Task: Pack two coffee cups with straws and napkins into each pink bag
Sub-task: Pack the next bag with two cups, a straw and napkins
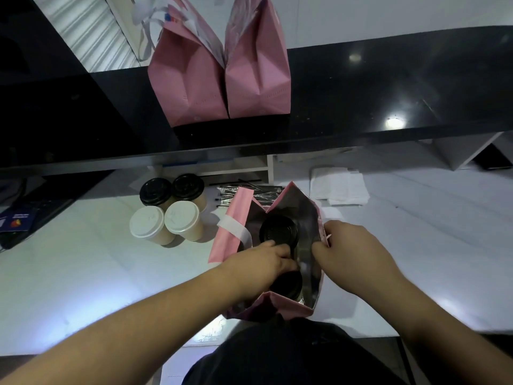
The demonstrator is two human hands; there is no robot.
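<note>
The left hand (258,262) grips a black-lidded cup (287,283) inside the open pink bag (231,234), whose rim the right hand (352,254) pinches; no writing is legible.

White worktop (83,268) below a glossy black counter (361,87), perhaps reflecting ceiling lights.
</note>
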